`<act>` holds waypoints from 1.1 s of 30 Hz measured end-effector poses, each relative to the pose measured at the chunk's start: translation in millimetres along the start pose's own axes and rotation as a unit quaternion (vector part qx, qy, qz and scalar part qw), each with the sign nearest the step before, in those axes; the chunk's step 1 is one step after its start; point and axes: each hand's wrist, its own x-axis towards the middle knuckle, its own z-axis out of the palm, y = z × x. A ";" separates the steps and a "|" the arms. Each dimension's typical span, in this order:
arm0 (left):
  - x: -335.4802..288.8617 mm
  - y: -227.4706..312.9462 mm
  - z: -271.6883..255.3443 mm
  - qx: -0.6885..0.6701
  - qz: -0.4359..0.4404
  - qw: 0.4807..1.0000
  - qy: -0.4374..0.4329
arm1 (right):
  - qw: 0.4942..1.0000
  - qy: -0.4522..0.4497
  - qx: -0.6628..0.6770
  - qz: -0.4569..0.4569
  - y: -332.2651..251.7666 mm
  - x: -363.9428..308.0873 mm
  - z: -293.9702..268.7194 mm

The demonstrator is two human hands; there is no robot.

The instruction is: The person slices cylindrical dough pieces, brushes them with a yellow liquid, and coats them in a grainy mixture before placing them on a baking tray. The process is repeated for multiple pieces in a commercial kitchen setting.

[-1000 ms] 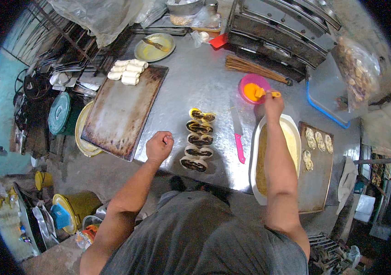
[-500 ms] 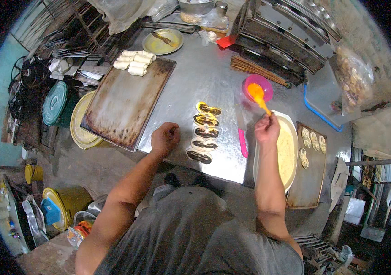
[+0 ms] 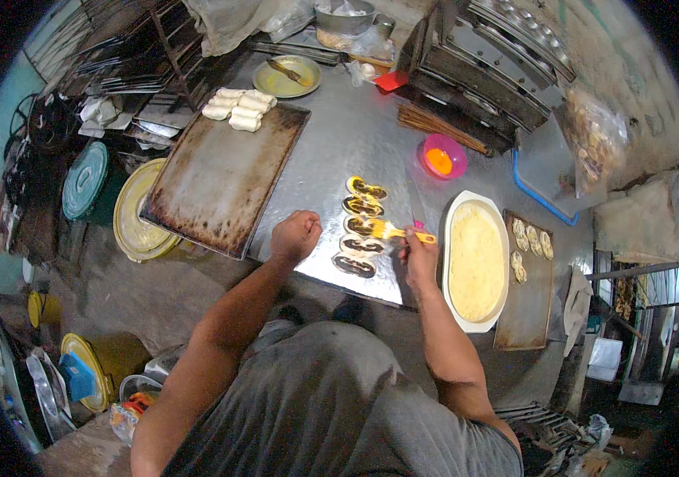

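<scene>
My right hand is closed round the handle of a yellow pastry brush, whose bristles touch the middle piece in a column of dark-filled dough pieces on the metal table. The far pieces look glossy yellow; the near ones are dull. Left of the column my left hand is curled into a loose fist on the table edge, with nothing visible in it. A pink bowl of orange-yellow liquid stands beyond my right hand. A knife with a pink handle lies partly hidden behind that hand.
At left lies a baking tray with white dough rolls. A white oval dish of pale yellow crumbs is at right, beside another tray with several dough pieces. Farther back are a plate with a brush and a stick bundle.
My right hand has moved left and nearer with the brush, from the pink bowl to the middle dough piece. My left hand stays closed near the table edge.
</scene>
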 end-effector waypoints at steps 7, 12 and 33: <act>1.2 1.1 5.8 0.028 -0.005 1.000 0.005 | 0.991 -0.010 -0.117 -0.059 4.6 5.5 16.7; 2.3 -4.0 9.5 0.057 -0.004 0.998 0.028 | 0.961 0.015 -0.231 -0.152 -8.6 15.8 2.6; 5.0 3.4 14.6 0.127 -0.053 0.990 0.032 | 0.907 0.044 -0.366 -0.204 -82.9 99.1 -3.3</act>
